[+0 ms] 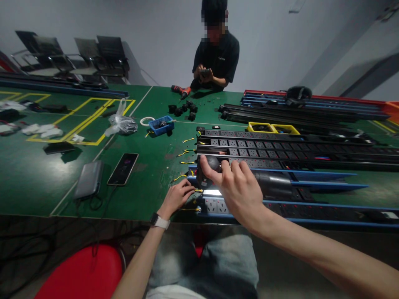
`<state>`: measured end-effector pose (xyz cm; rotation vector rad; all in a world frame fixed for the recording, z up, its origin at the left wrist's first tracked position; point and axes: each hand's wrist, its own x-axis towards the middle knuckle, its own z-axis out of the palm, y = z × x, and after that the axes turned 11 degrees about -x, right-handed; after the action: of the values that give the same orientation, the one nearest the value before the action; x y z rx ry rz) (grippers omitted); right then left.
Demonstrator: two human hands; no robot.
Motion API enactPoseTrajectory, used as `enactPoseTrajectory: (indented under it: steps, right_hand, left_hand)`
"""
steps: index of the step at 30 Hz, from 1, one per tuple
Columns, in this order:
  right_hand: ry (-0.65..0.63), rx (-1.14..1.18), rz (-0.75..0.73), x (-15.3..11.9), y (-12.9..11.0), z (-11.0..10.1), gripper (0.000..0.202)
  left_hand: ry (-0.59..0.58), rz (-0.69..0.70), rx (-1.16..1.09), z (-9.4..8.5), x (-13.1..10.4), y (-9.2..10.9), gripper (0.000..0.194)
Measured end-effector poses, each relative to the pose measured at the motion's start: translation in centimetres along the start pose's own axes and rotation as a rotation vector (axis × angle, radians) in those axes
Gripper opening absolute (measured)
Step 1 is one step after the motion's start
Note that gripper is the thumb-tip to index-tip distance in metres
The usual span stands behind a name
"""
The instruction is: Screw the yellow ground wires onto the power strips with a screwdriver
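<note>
My right hand (241, 187) is wrapped round a black power drill (213, 163), partly hidden by my fingers. A bright white patch lies on the power strip just below the tool. With its fingertips, my left hand (177, 195) pinches a short yellow-green wire (198, 191) at the strip's left end. Nearest me lies a blue-edged power strip (215, 205) with white and black sockets; another yellow-green wire (190, 209) sticks out of its end. Behind my right hand, several black socket strips (249, 143) lie side by side, with wires at their left ends.
On the green table (149, 166) lie a phone (123, 169), a grey power bank (89, 179), a blue bin (161, 125), a plastic bag (122, 123) and yellow bins (284, 128). Across it, a person (218, 54) holds a small dark object near a red drill (181, 90). A red stool (84, 272) stands lower left.
</note>
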<state>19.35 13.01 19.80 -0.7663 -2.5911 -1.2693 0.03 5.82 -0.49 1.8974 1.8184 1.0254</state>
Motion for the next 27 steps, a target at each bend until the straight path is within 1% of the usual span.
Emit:
enactPoseTrajectory:
  steps: [4, 7, 11, 14, 18, 20, 22, 27]
  right_hand:
    - [-0.032, -0.050, 0.012, 0.2, 0.0, -0.2, 0.074]
    - [-0.050, -0.073, 0.024, 0.2, -0.1, -0.5, 0.073]
    - [-0.073, -0.047, 0.048, 0.1, -0.2, -0.4, 0.069]
    - [-0.008, 0.005, -0.015, 0.0, 0.3, 0.5, 0.067]
    - [0.159, 0.047, -0.194, -0.2, 1.1, 1.6, 0.077]
    - [0.190, 0.027, -0.199, -0.3, 1.2, 1.7, 0.080]
    - [0.170, 0.015, -0.166, -0.3, 1.2, 1.6, 0.078]
    - [-0.008, 0.057, -0.034, -0.2, 1.1, 1.4, 0.067]
  left_hand:
    - [-0.010, -0.001, 0.010, 0.0, 0.0, -0.1, 0.025]
    - [-0.005, -0.003, -0.002, -0.1, 0.0, 0.0, 0.025]
    - [0.003, -0.007, -0.017, -0.1, 0.0, 0.2, 0.024]
    - [0.000, -0.012, -0.007, -0.2, 0.0, 0.3, 0.023]
    - [0.001, -0.021, 0.023, -0.2, -0.1, 0.3, 0.023]
    - [0.005, -0.025, 0.026, -0.2, -0.1, 0.3, 0.023]
    - [0.004, -0.021, 0.015, -0.2, 0.0, 0.3, 0.022]
    - [-0.014, -0.017, -0.007, -0.3, 0.0, 0.3, 0.023]
